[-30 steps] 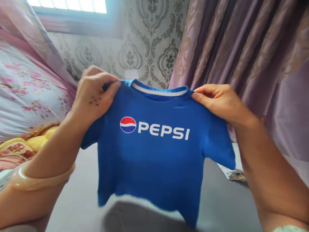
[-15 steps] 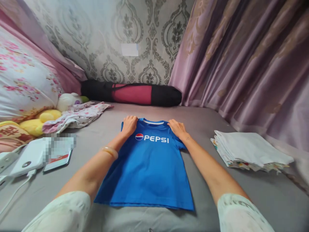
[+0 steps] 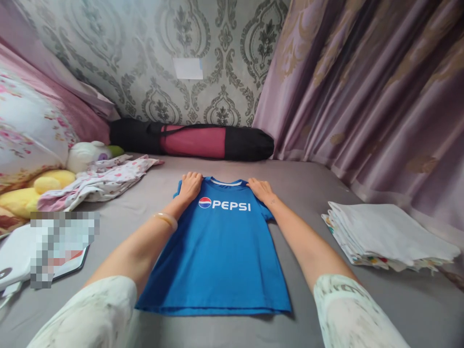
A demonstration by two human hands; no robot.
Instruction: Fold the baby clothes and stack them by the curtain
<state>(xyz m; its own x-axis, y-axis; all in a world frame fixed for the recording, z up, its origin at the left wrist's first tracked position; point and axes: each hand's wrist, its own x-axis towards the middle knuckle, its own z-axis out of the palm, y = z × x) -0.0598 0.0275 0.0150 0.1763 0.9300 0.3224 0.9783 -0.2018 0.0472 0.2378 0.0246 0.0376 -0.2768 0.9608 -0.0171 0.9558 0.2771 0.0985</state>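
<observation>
A blue T-shirt (image 3: 221, 261) with a PEPSI print lies front side up and spread out, its collar away from me and its hem nearest me. My left hand (image 3: 191, 185) is closed on its left shoulder, fingers curled over the top edge. On the opposite shoulder, beside the collar, my right hand (image 3: 259, 188) grips the cloth in the same way. The shirt's sleeves are partly hidden under my hands and wrists.
Folded white cloths (image 3: 391, 234) are stacked at the right. A black and red long bag (image 3: 192, 140) lies along the wall. To the left are a crumpled printed garment (image 3: 105, 181), a yellow plush toy (image 3: 54, 183), a phone (image 3: 78, 261) and a white power bank (image 3: 18, 246).
My view has shifted slightly to the right, so the phone and power bank sit further left. Both hands stay at the shirt's shoulders, and the shirt lies much as before.
</observation>
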